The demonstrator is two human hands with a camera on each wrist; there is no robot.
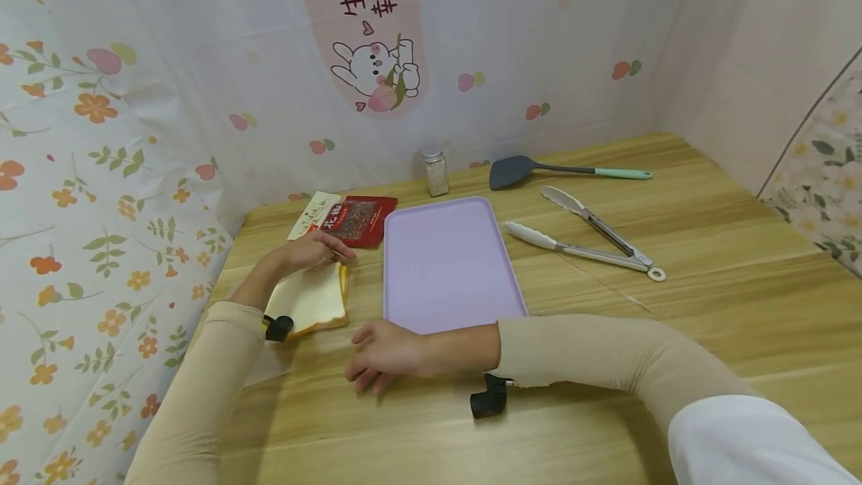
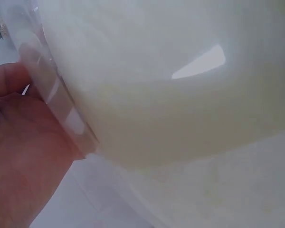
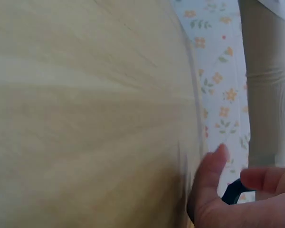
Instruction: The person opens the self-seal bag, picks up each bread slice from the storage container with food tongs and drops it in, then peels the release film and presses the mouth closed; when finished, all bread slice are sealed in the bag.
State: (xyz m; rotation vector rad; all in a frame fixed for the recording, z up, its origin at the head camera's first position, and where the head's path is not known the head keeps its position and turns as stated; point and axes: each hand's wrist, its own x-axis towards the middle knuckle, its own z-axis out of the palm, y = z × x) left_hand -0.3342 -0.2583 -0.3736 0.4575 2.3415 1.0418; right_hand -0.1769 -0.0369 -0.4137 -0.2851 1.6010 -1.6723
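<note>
At the left of the table lies sliced white bread (image 1: pixel 313 298), its brown crust facing me. The left wrist view shows the pale bread (image 2: pixel 190 118) close up behind glossy clear plastic wrapping (image 2: pixel 69 109). My left hand (image 1: pixel 313 251) grips the wrapping at the bread's far edge, fingers partly hidden behind the plastic. My right hand (image 1: pixel 387 356) is over the wooden table in front of a lilac tray (image 1: pixel 444 260), palm down, fingers loosely spread and holding nothing. In the right wrist view, the thumb and fingers of this hand (image 3: pixel 228 204) stand apart.
Behind the bread lie a red spice packet (image 1: pixel 367 221) and a cream packet (image 1: pixel 315 212). A small metal-capped jar (image 1: pixel 435 173) stands behind the tray. To the right are a dark spatula with a mint handle (image 1: pixel 515 172) and spread tongs (image 1: pixel 595 238). Printed cloth (image 1: pixel 222 96) borders the table.
</note>
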